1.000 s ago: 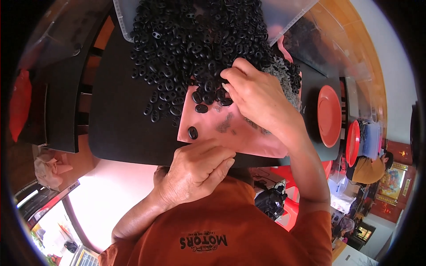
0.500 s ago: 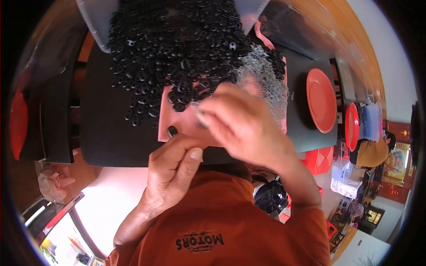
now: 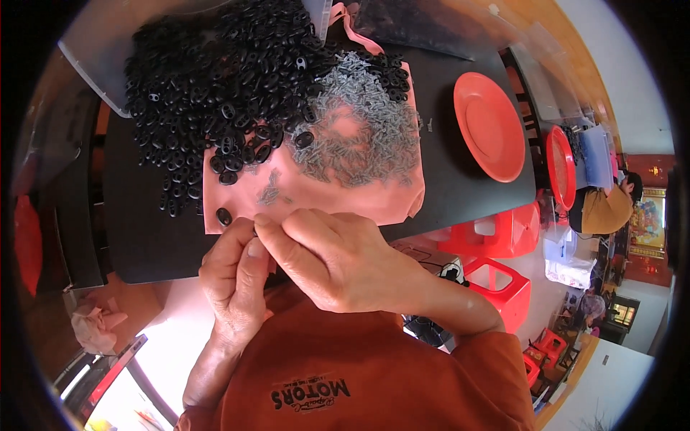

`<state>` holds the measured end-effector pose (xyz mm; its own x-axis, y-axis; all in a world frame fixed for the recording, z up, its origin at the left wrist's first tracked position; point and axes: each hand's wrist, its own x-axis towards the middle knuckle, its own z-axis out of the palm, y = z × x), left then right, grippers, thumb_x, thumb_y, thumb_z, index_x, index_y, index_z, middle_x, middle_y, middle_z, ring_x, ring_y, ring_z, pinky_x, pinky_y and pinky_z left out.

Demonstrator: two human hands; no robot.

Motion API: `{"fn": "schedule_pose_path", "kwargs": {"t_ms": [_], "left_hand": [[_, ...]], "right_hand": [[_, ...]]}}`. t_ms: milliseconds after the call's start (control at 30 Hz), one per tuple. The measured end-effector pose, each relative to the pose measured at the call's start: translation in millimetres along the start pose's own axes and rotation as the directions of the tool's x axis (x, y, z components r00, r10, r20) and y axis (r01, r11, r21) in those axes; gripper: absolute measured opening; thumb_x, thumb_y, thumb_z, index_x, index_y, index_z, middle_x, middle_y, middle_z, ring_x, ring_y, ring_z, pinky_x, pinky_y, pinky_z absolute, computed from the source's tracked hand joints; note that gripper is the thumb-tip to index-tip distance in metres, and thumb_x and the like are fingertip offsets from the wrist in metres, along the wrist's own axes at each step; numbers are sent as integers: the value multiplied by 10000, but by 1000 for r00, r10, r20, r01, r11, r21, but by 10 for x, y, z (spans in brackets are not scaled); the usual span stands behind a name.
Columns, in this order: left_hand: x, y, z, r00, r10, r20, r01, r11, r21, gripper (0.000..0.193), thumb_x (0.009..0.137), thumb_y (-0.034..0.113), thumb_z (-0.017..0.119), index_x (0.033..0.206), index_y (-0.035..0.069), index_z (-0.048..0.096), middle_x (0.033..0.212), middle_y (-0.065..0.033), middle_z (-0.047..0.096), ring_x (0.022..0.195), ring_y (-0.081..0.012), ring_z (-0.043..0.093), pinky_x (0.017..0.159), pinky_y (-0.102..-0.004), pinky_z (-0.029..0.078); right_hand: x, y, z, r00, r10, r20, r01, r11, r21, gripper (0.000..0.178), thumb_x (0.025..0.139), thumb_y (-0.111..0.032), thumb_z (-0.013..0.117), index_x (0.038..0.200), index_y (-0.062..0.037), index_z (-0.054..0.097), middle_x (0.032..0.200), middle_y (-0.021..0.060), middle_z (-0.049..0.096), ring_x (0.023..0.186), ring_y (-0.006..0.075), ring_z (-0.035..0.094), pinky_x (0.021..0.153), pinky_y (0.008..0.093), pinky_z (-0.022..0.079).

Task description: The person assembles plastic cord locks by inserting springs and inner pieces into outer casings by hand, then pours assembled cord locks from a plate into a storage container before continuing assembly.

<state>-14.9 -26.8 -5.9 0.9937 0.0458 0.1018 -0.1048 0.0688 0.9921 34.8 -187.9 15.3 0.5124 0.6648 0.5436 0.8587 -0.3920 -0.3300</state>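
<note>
My left hand (image 3: 233, 276) is pinched shut just in front of the near edge of a pink mat (image 3: 323, 205). Against its fingertips press those of my right hand (image 3: 334, 262), closed as well. A speck of something dark shows where they meet, but the fingers hide the rest. Just beyond my left hand lies a black oval piece (image 3: 223, 216) with small holes. A few small metal screws (image 3: 270, 190) form a little cluster on the mat, and a big heap of similar grey screws (image 3: 359, 118) spreads behind. To its left are piled many black oval pieces (image 3: 208, 100).
A round red plate (image 3: 490, 128) sits on the dark table (image 3: 460, 205) at the right. The clear plastic bin (image 3: 90, 79) stands at the far left behind the pile. Red stools (image 3: 499, 291) are on the floor at right; a person (image 3: 607, 208) sits farther off.
My right hand has come back from the screws to meet my left fingertips. The head view has shifted, so the piles and plate appear farther left, showing more of the mat.
</note>
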Motion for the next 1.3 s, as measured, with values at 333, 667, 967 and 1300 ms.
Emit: {"fn": "schedule_pose_path", "kwargs": {"t_ms": [333, 667, 967, 1300], "left_hand": [[93, -4, 112, 987, 89, 130, -122, 954, 274, 74, 802, -60, 470, 826, -43, 538, 686, -69, 497, 580, -138, 465, 542, -273, 400], [149, 47, 194, 942, 143, 304, -252, 899, 358, 106, 739, -75, 507, 826, -42, 557, 710, -120, 519, 562, -190, 490, 523, -301, 400], [246, -39, 259, 941, 172, 290, -229, 957, 177, 61, 766, -53, 504, 812, -36, 539, 719, -86, 499, 595, -160, 463, 556, -274, 390], [217, -115, 299, 974, 29, 226, -64, 987, 150, 59, 784, -59, 480, 740, -25, 499, 683, -56, 471, 585, -130, 427, 549, -263, 363]], "right_hand": [[-156, 63, -111, 990, 135, -47, -118, 956, 267, 303, 718, 42, 676, 1008, 43, 590, 772, 80, 542, 578, 205, 555, 465, 310, 454], [-269, 105, -128, 937, 336, 98, -347, 857, 381, 140, 855, -73, 605, 876, -31, 473, 735, 125, 559, 637, 323, 588, 525, 408, 463], [-346, 255, -451, 953, 303, 12, -294, 915, 275, 89, 849, -31, 608, 902, -11, 539, 768, 113, 561, 655, 287, 580, 559, 376, 471], [-503, 1489, -1181, 924, 321, 208, -157, 814, -560, 184, 767, -28, 617, 944, -76, 627, 885, 52, 572, 867, 255, 575, 680, 380, 501]]}}
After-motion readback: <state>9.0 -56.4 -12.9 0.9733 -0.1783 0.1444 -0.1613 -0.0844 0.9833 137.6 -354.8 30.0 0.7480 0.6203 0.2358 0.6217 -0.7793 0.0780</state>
